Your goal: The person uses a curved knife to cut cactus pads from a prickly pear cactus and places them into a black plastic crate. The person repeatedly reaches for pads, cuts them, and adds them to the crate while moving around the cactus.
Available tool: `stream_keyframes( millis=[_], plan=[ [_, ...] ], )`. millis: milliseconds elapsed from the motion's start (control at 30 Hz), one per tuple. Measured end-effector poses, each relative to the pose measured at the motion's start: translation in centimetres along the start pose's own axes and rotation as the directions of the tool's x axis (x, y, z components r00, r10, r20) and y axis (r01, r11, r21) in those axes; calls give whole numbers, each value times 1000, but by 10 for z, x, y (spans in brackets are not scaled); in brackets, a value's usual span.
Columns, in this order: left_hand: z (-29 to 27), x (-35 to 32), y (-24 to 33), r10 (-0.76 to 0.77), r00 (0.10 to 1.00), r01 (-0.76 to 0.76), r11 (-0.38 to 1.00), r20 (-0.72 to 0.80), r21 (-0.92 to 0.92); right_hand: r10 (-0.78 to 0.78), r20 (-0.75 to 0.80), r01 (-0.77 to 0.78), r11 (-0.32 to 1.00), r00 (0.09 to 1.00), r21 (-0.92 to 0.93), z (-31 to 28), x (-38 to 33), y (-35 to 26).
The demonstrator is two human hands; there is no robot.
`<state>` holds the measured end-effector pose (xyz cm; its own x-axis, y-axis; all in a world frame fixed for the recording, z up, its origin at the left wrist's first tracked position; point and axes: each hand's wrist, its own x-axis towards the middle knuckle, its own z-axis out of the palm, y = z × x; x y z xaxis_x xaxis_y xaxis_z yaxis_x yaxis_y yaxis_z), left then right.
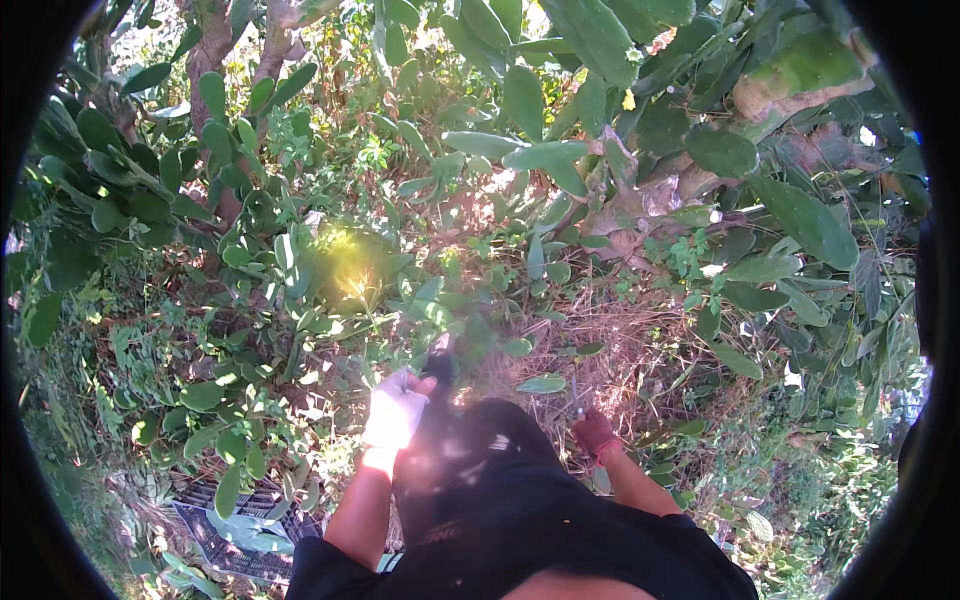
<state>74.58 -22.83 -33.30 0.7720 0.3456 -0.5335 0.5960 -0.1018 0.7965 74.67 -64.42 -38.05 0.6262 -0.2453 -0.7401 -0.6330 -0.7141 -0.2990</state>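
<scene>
Pale-gloved left hand (396,410) has its grip clenched on a dark bag (470,470); right hand's (594,432) grip (red-gloved) holds a thin tool (575,392).

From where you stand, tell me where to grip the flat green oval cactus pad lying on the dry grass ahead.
Pinch the flat green oval cactus pad by its thin rim at the near end, coming low from the right, beside the red-gloved right hand. It lies broad face up on dry grass, so probably only the edge offers purchase.
</scene>
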Motion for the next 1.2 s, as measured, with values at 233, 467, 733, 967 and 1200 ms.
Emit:
stream_keyframes(
  millis=[233,467,733,967,1200],
  plan=[
    [-48,28,-98,-191,927,227,971,-323,79,-451,221,502,801,864,-327,-185,-34,-283],
    [-82,10,-127,-130,943,234,913,-307,334,-582,316,602,797,749,42,-7,-6,-334],
    [-55,128,-60,63,986,-24,971,-156,239,-356,420,549,598,835,-584,7,31,-273],
    [-25,223,45,341,936,-312,920,-89,238,-321,259,378,901,911,-214,-33,72,-238],
    [2,223,120,351,930,-305,902,106,-306,-585,95,565,710,806,-421,-46,92,-166]
  ],
)
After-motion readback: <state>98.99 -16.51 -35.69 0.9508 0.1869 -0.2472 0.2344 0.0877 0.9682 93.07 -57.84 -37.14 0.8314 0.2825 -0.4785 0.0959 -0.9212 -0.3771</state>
